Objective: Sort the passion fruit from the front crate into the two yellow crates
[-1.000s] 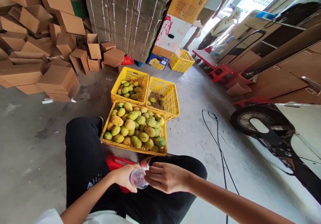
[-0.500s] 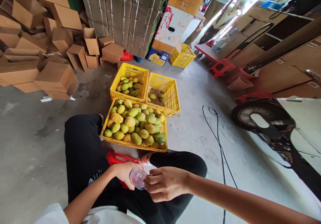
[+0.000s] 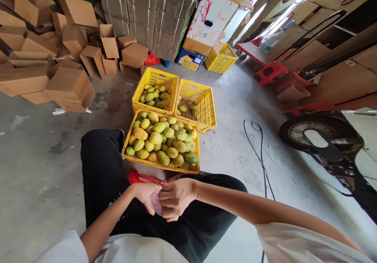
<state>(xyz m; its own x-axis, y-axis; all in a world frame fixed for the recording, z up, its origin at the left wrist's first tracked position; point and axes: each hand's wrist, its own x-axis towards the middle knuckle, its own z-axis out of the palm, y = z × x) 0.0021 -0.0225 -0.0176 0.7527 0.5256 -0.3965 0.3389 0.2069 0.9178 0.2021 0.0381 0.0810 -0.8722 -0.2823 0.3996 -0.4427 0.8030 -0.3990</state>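
Observation:
Over my lap, my left hand (image 3: 146, 196) is wrapped round the left side of a clear, round plastic container (image 3: 155, 203). Whether it is a cup or a bottle, I cannot tell. My right hand (image 3: 176, 200) is closed against its right side, fingers curled and knuckles up, covering much of it. Just beyond my hands, a red plastic object (image 3: 141, 177) shows partly between my legs. In front of my knees, a shallow yellow crate (image 3: 161, 166) is heaped with green-yellow oval fruit (image 3: 159, 127), some with rough, blotchy skin.
Behind it stand two deeper yellow crates, the left one (image 3: 176, 88) holding more fruit, the right one (image 3: 207, 103) a few. Cardboard boxes (image 3: 66, 84) pile up at left. On the right are a black cable (image 3: 261, 159), a wheel (image 3: 300, 131) and a red stool (image 3: 272, 71).
My right hand has moved left and slightly up, now covering more of the clear container. My left hand has shifted slightly upward. The whole view has moved a little.

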